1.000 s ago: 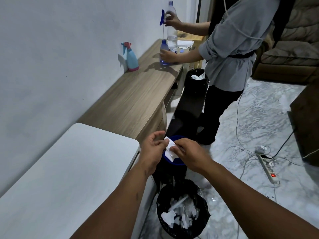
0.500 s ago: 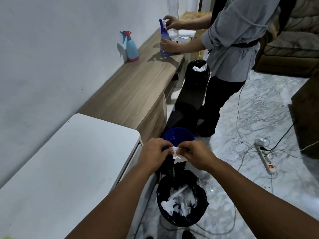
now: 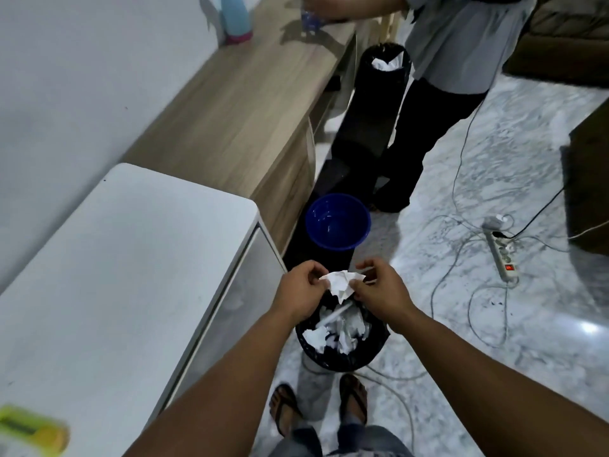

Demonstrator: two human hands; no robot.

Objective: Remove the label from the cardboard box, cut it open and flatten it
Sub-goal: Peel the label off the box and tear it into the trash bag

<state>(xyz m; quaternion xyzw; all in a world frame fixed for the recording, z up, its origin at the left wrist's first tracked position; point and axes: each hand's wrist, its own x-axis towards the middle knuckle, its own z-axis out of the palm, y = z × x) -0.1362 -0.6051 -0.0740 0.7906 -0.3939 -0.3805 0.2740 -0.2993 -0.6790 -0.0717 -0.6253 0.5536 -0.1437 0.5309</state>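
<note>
Hands meet directly above the bin (image 3: 342, 352), a black-lined bin on the floor holding white paper scraps. Left hand (image 3: 301, 291) pinches the left edge of the label (image 3: 341, 285), a crumpled white piece of paper; fingers curled round it. Right hand (image 3: 379, 290) pinches its right edge, thumb and fingers closed on the paper. Label hangs between the two hands, lower point drooping toward the bin's contents, not touching them as far as can be seen.

Cardboard box: not in view.

White worktop (image 3: 115, 275) stands just left of the bin. Yellow-green object (image 3: 31, 430), blurred, lies on its near left corner; cannot tell what it is. Blue bucket (image 3: 337, 222) sits on the floor just beyond the bin. Wooden worktop (image 3: 237, 103) runs along the wall farther beyond, with a blue spray bottle (image 3: 235, 18) on it. Second person (image 3: 461, 44) stands beyond the bin to the right, beside a second black bin (image 3: 387, 64). Power strip (image 3: 502, 255) with cables lies on the floor well right of the bin. Wearer's sandalled feet (image 3: 352, 400) stand just short of the bin.
</note>
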